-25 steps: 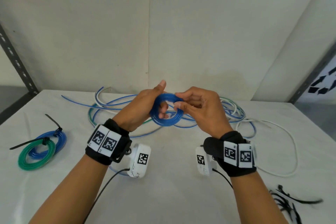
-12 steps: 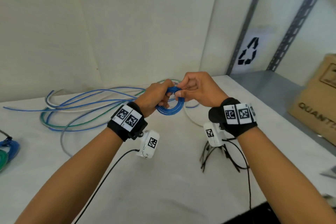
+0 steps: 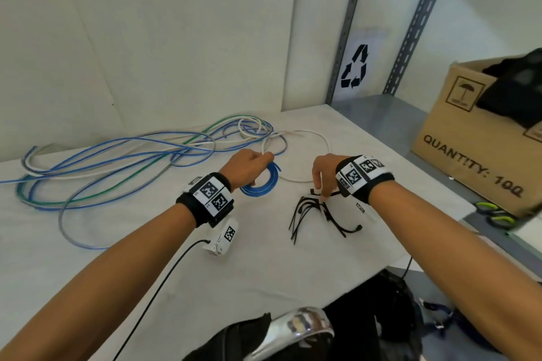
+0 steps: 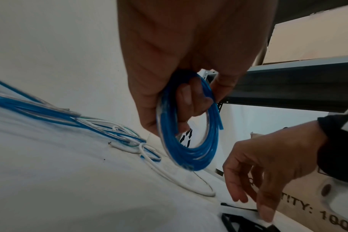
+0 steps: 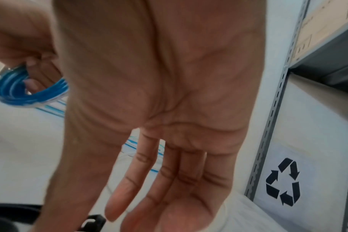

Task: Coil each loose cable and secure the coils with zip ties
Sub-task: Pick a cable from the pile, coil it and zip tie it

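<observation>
Left hand (image 3: 247, 168) grips blue coil (image 4: 189, 141) above bench (image 3: 146, 272); light, springy, so hold across bunched turns. Right hand (image 3: 322, 173), fingers extended, reaches zip ties (image 3: 311, 214); contact unclear. Ties thin, slick: pinch one strap.

We record the left hand (image 3: 249, 167) holding the coiled blue cable (image 3: 261, 183) above the white bench (image 3: 88, 258). Behind and to its left lies the tangle of loose blue, white and green cables (image 3: 132, 155). To its right, the right hand (image 3: 324, 171) is over the pile of black zip ties (image 3: 311, 214). The brown cardboard box (image 3: 469, 149) stands on the grey metal shelf (image 3: 390, 108), far right.
</observation>
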